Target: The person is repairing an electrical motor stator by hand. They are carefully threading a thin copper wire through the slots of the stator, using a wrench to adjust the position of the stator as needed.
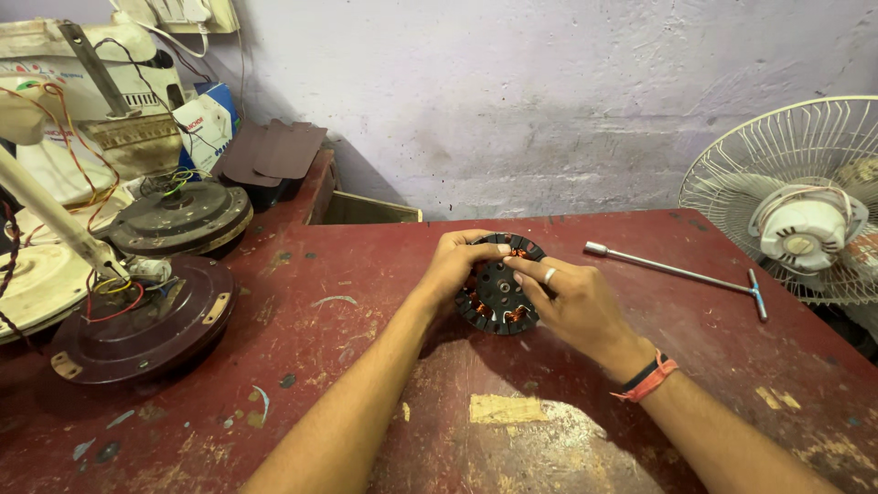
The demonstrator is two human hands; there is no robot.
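Observation:
A round black fan stator (pixel 496 295) with copper windings rests on the worn red table (pixel 366 274) at its middle. My left hand (pixel 455 263) grips the stator's left and top rim. My right hand (pixel 572 302), with a ring and a red and black wrist band, covers its right side, the fingers laid across the black centre plate. Both forearms reach in from the bottom edge.
A metal T-handle socket wrench (pixel 681 273) lies right of the stator. A table fan with a white wire guard (pixel 800 197) stands at the right edge. Dark ceiling fan motor housings (pixel 137 320) (pixel 178 215) with loose wires sit at the left, boxes behind them.

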